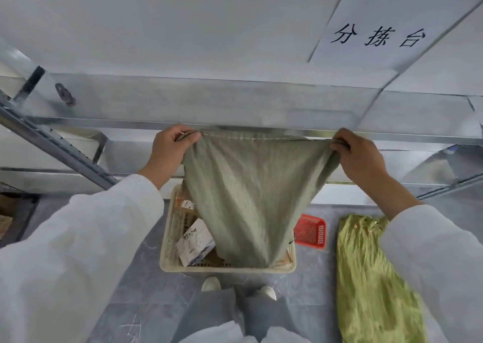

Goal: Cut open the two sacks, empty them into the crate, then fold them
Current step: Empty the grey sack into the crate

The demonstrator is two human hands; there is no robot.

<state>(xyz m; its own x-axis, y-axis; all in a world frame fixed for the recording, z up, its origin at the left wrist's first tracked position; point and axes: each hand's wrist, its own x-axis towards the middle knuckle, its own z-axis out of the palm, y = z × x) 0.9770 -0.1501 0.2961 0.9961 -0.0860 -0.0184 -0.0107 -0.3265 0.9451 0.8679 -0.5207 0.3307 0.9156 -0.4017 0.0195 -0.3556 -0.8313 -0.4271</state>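
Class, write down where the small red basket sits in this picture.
In the head view, the red basket lies on the floor right of centre, between the crate and the yellow-green sack.

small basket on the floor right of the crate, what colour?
Red, with a perforated mesh pattern: the small basket beside the crate, seen in the head view.

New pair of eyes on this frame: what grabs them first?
The grey-green woven sack, centre frame, held up by its top corners in the left hand and right hand, its lower end hanging into the cream perforated plastic crate on the floor. A bright yellow-green sack lies at right.
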